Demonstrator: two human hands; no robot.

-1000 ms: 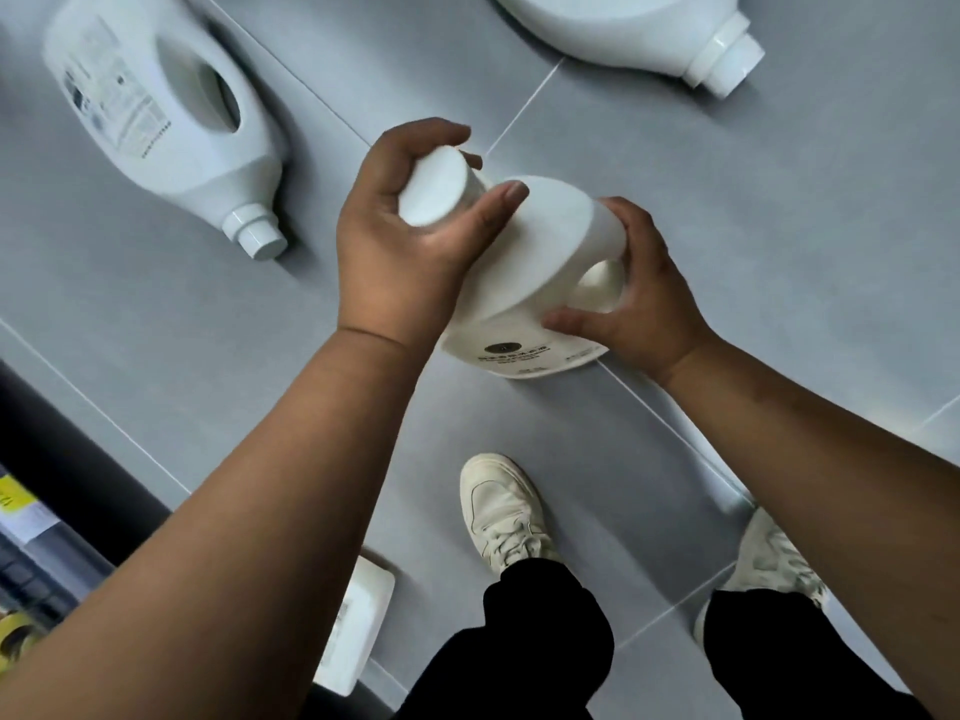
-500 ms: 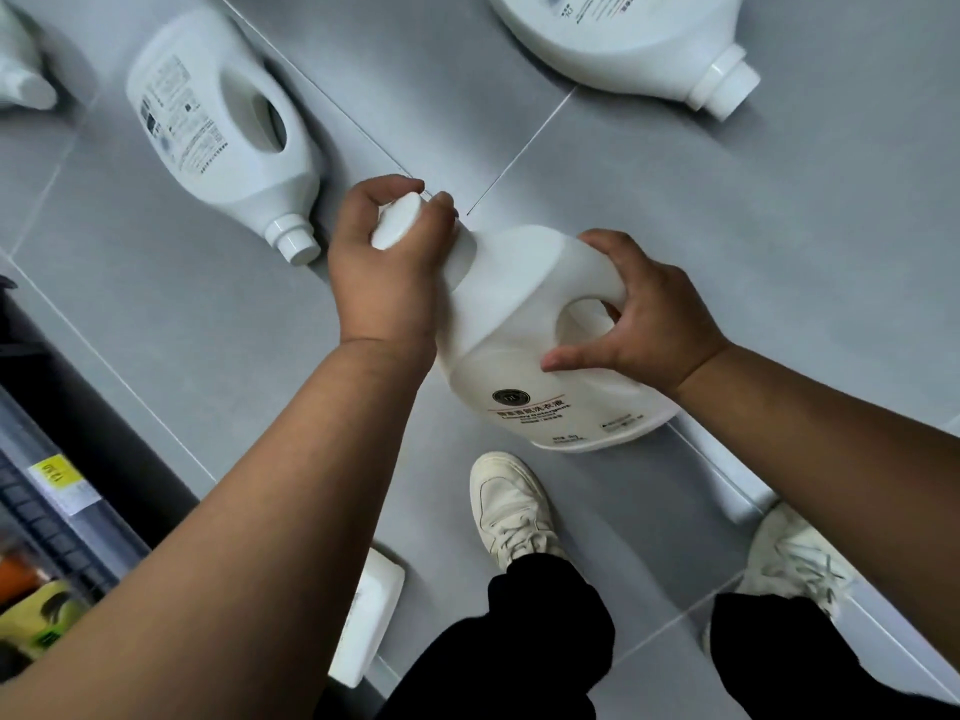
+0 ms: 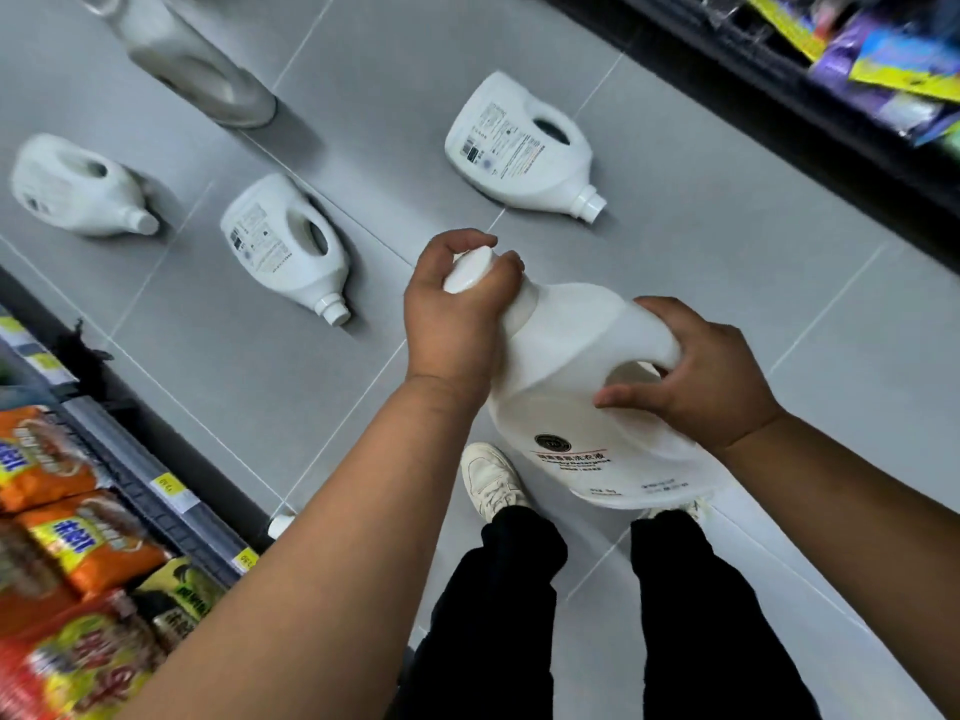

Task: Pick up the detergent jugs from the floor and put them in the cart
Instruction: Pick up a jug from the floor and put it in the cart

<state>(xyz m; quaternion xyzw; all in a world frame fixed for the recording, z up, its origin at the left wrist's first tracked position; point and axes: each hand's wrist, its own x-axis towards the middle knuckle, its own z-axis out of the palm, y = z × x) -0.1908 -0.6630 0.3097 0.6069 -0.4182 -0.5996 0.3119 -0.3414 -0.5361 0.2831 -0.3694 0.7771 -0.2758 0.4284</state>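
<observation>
One wide-angle camera on the person's head looks steeply down, close above the left hand point(image 3: 457, 324) and right hand point(image 3: 711, 376). Beyond the hands lies grey floor point(image 3: 727, 241); a snack shelf point(image 3: 104, 511) edges the frame to their left, a far shelf point(image 3: 831, 54) beyond them on the right.

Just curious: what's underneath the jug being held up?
Under the held jug are grey floor tiles and the person's left shoe, in plain sight; the right shoe is mostly covered by the jug's base.

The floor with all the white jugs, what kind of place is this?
Probably a shop aisle: snack packets on a shelf with yellow price tags on the left, more packaged goods on the right, and detergent jugs lying on the floor.
</observation>
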